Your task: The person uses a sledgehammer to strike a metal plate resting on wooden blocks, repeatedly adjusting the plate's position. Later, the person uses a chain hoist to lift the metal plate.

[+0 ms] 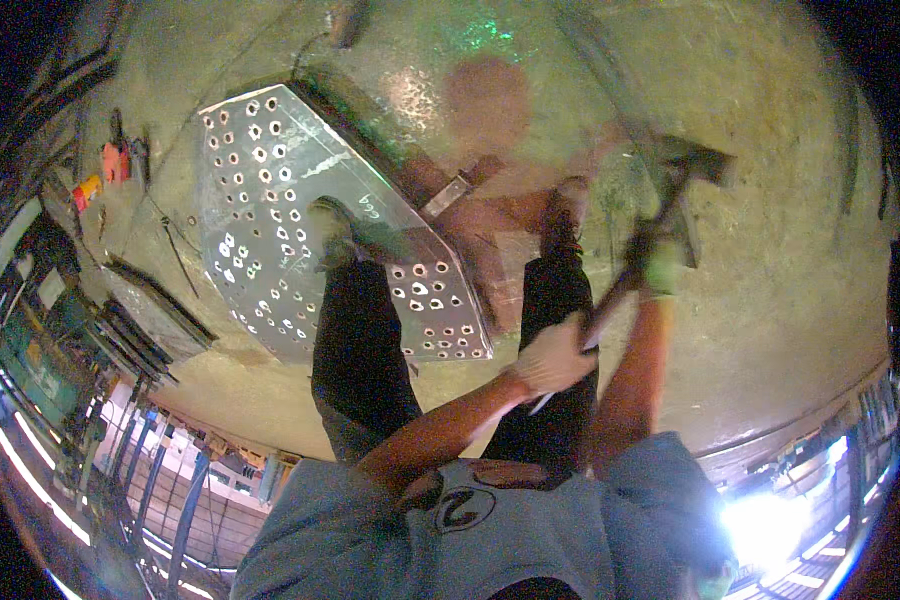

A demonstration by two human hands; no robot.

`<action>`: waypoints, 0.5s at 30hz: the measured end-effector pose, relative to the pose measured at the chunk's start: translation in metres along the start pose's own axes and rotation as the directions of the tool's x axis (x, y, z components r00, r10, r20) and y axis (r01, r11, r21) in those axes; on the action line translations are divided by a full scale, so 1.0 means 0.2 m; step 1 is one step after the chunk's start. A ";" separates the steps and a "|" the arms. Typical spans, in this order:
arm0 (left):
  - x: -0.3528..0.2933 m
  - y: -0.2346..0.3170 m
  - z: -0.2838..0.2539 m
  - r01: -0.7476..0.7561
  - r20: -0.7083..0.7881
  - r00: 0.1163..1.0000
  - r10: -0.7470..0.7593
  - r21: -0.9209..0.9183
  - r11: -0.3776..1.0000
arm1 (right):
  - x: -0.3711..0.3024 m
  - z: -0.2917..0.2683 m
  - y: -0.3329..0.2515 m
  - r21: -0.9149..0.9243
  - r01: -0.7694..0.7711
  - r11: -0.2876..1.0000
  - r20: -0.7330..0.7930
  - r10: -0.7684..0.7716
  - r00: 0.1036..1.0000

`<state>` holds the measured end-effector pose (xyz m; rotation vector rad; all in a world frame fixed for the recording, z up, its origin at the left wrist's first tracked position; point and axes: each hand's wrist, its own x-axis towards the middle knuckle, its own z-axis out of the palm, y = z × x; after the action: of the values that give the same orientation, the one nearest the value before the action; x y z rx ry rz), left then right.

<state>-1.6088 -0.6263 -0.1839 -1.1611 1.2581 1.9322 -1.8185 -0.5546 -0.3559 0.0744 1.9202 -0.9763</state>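
Observation:
A long-handled sledgehammer (638, 262) is raised on the right, its dark head (698, 160) smeared by motion. My left hand (560, 355), in a pale glove, is closed round the lower handle near its end. Farther up, my right hand (660, 275), in a blurred glove, grips the same handle; its fingers are not sharp. Left of the hammer lies a flat grey steel plate (320, 165) with slanted edges and many drilled holes. My left boot (332, 225) stands on this plate, and my right boot (562, 215) is on the floor.
A short metal bar (448, 195) sits against the plate's right edge. Orange and yellow tools (116, 160) lie on the floor at the left. Dark metal strips (160, 300) lie nearer, beside racks. Bright light comes from the lower right.

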 end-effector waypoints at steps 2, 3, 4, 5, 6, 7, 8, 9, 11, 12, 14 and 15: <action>0.17 0.21 0.03 -0.248 0.066 0.966 0.248 -0.011 0.969 | 0.20 -0.42 -0.33 -0.045 0.156 0.987 -0.086 -0.159 0.984; 0.21 0.38 0.00 -0.319 0.020 0.947 0.321 -0.053 0.946 | 0.28 -0.58 -0.50 -0.055 0.230 0.972 -0.120 -0.235 0.964; 0.31 0.44 0.02 -0.522 0.002 0.852 0.524 0.077 0.849 | 0.32 -0.74 -0.71 -0.072 0.322 0.944 -0.149 -0.330 0.932; 0.38 0.60 -0.04 -0.435 0.036 0.900 0.434 0.059 0.898 | 0.33 -0.68 -0.93 -0.127 0.385 0.914 -0.197 -0.404 0.893; 0.41 0.72 -0.10 -0.431 0.072 0.902 0.425 0.118 0.895 | 0.33 -0.63 -1.16 -0.193 0.433 0.880 -0.257 -0.471 0.844; 0.44 0.79 -0.14 -0.468 0.036 0.883 0.468 0.136 0.873 | 0.32 -0.64 -1.25 -0.098 0.460 0.883 -0.259 -0.469 0.845; 0.49 0.83 -0.15 -0.500 0.013 0.863 0.504 0.152 0.852 | 0.33 -0.61 -1.28 -0.116 0.492 0.863 -0.244 -0.505 0.828; 0.51 0.83 -0.16 -0.527 -0.018 0.843 0.537 0.170 0.833 | 0.35 -0.51 -1.31 -0.129 0.525 0.841 -0.221 -0.540 0.812; 0.49 0.63 -0.20 -0.464 -0.091 0.878 0.469 0.080 0.883 | 0.40 -0.27 -1.14 -0.170 0.505 0.846 -0.186 -0.530 0.827; 0.47 0.48 -0.22 -0.436 -0.117 0.892 0.436 0.030 0.900 | 0.39 -0.12 -0.99 -0.193 0.476 0.858 -0.162 -0.506 0.847; 0.32 0.06 -0.19 -0.212 -0.241 0.951 0.192 -0.062 0.975 | 0.32 0.29 -0.55 -0.265 0.406 0.874 -0.041 -0.431 0.901; 0.19 -0.12 -0.14 -0.070 -0.372 0.927 0.048 -0.045 0.997 | 0.22 0.48 -0.31 -0.330 0.370 0.869 0.030 -0.382 0.924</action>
<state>-1.5967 -0.6422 -0.2337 -1.5920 1.4493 1.8568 -1.7998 -0.6740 -0.3763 -0.5002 2.1530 -0.8875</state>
